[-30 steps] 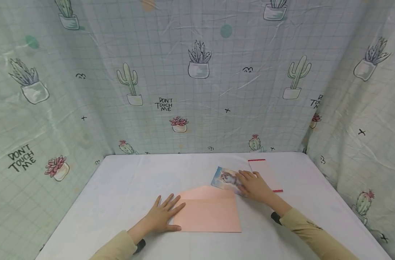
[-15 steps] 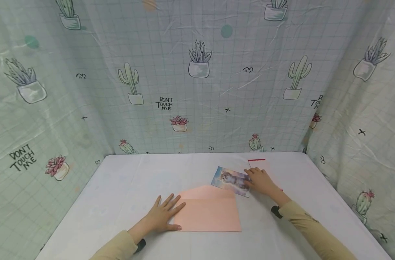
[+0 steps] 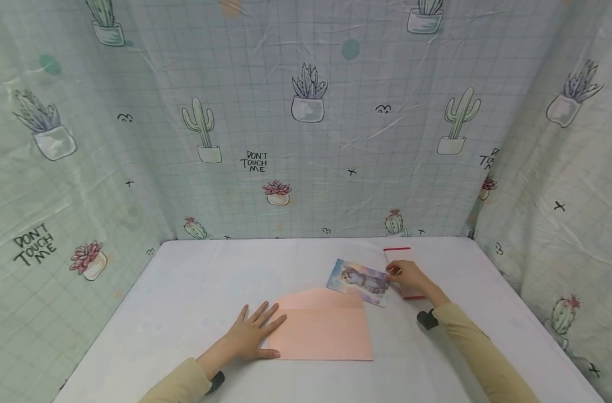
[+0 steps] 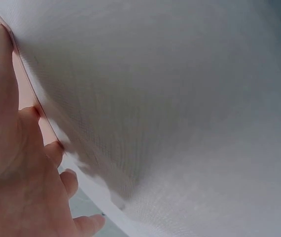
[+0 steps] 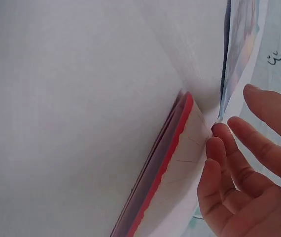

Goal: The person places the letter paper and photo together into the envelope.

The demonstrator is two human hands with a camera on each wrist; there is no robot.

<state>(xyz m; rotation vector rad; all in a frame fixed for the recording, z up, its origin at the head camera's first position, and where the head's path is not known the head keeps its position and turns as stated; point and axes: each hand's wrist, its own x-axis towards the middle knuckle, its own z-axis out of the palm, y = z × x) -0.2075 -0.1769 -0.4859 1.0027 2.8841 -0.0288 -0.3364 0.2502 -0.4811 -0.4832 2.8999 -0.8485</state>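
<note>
One left hand [image 3: 247,337] spread flat on envelope [image 3: 319,336] edge, gripping nothing | right hand [image 3: 409,276] fingers loosely curled at card [image 3: 359,281] right end (pinch? can't tell) | best: steady envelope, take card by edges, no bending | card beside flap [image 3: 318,299], kitten head leftward; long axis left-right, right end nearer

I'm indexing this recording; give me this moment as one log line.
left hand: spread at peach envelope, left edge | right hand: at kitten card, right end; grip unclear | red-edged paper: partly hidden
</note>
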